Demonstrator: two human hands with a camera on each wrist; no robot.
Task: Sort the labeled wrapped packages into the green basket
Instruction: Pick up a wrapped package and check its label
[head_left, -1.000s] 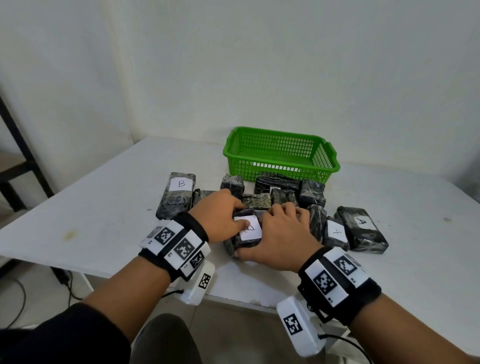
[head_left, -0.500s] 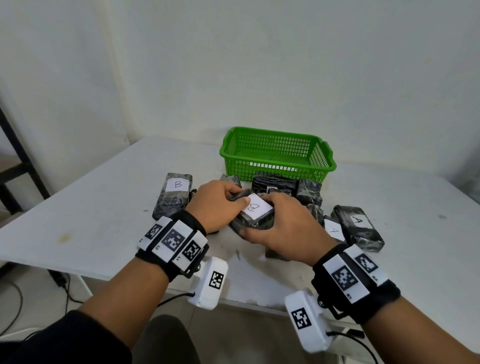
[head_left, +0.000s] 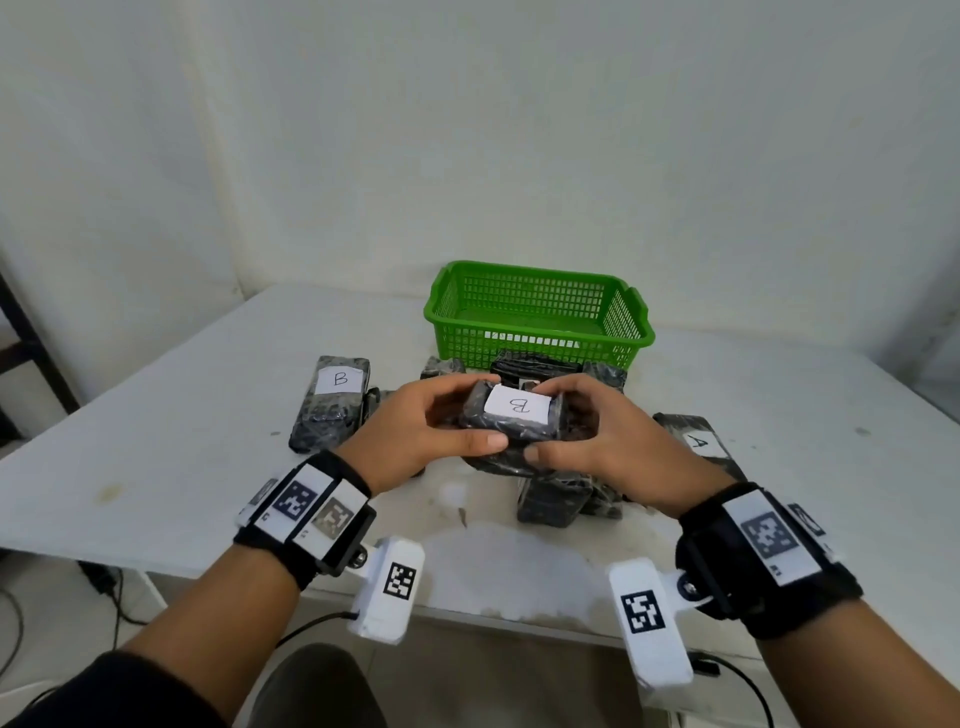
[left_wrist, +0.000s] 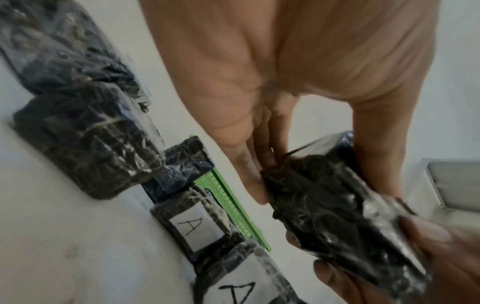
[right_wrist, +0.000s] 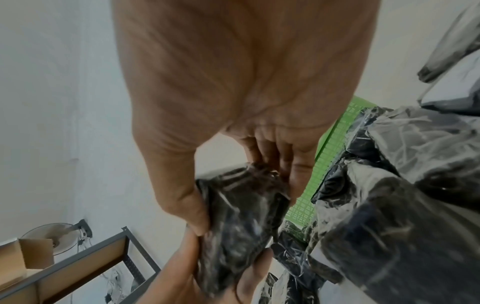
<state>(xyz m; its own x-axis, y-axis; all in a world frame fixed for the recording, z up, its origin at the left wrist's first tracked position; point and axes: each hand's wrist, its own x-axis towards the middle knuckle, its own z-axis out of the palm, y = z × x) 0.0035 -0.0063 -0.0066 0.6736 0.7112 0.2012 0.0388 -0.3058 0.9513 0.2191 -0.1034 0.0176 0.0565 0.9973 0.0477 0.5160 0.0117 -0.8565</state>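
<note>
Package marked B (head_left: 515, 422) is raised above the table (head_left: 156, 467), left hand (head_left: 415, 436) clasping one end, right hand (head_left: 602, 441) the other. Wrap looks slick and crinkly, so end holds seem safest. Green basket (head_left: 540, 340) waits behind.

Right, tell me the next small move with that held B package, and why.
Probably carry the B package forward and over the green basket rim. Both the left hand and right hand hold it lifted clear of the pile, and the basket just beyond looks empty.
</note>
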